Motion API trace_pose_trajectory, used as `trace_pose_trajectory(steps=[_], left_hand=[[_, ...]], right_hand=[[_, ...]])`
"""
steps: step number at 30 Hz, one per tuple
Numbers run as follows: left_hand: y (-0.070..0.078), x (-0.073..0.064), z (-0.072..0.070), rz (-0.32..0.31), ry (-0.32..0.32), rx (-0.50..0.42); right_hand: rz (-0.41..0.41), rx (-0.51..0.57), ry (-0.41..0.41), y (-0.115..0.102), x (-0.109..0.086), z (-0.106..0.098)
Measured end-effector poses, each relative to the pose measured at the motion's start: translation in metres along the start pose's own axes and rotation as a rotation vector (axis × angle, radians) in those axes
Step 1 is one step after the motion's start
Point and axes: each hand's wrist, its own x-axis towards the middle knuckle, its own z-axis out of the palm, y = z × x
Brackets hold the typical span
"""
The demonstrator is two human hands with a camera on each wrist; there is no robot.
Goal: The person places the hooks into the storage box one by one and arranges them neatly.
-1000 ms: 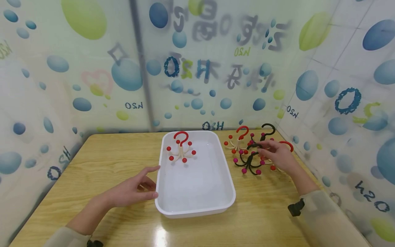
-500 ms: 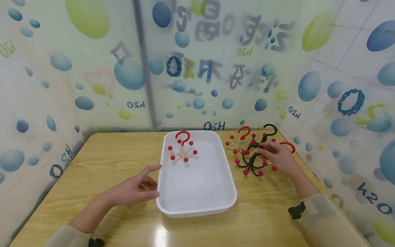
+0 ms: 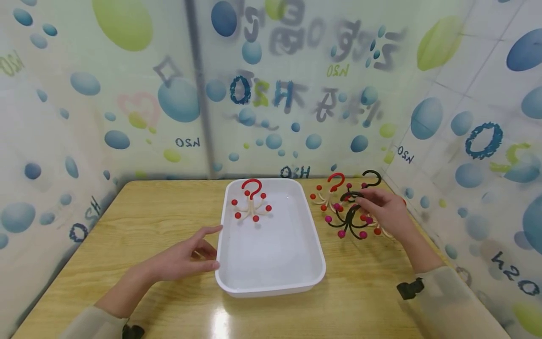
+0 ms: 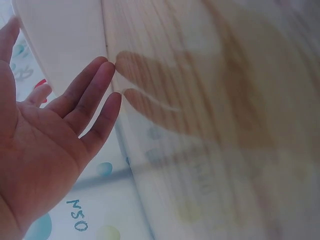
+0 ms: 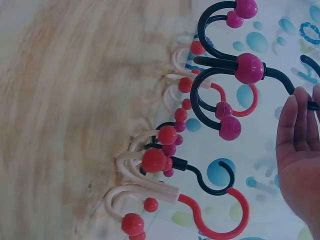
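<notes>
My right hand (image 3: 387, 212) pinches the hook of a black claw hanger (image 3: 349, 219) with magenta balls on its curved arms. In the right wrist view, this black hanger (image 5: 250, 68) appears raised off the table, its balls apart from the others. At the left side of a white tray (image 3: 271, 256), my left hand (image 3: 179, 261) touches the rim with thumb and fingertip. Its fingers look extended and relaxed in the left wrist view. Inside the tray, toward the back, stands a beige claw hanger (image 3: 251, 209) with red balls and a red hook.
Three other hangers stand close together at the table's right: a beige one with a red hook (image 3: 336, 181), a black one (image 3: 372, 177) behind, and another beige one (image 5: 160, 187), partly hidden by my hand in the head view. Patterned curtains (image 3: 296, 108) surround the wooden table (image 3: 161, 202).
My right hand and the black hanger have moved slightly up and to the right, covering more of the red hook behind. My left hand stays at the tray.
</notes>
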Motion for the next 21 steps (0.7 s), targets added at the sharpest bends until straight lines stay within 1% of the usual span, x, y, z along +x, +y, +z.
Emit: trace_pose_trajectory(steps=[5,8,11,17,21], left_hand=[[0.0,0.0,0.0,-0.002,0.003,0.008],[0.0,0.0,0.0,-0.007,0.002,0.01],[0.001,0.001,0.0,-0.015,-0.002,0.005],[0.001,0.001,0.0,-0.025,-0.004,-0.009],[0.001,0.001,0.0,-0.026,-0.005,-0.011]], right_hand=[[-0.015,-0.022,0.023,-0.016,-0.002,0.001],[-0.019,-0.027,0.03,-0.024,0.0,0.003],[-0.041,-0.027,0.033,-0.032,0.002,0.006],[-0.081,-0.032,0.024,-0.048,0.01,0.017],[-0.117,-0.009,0.018,-0.059,0.02,0.028]])
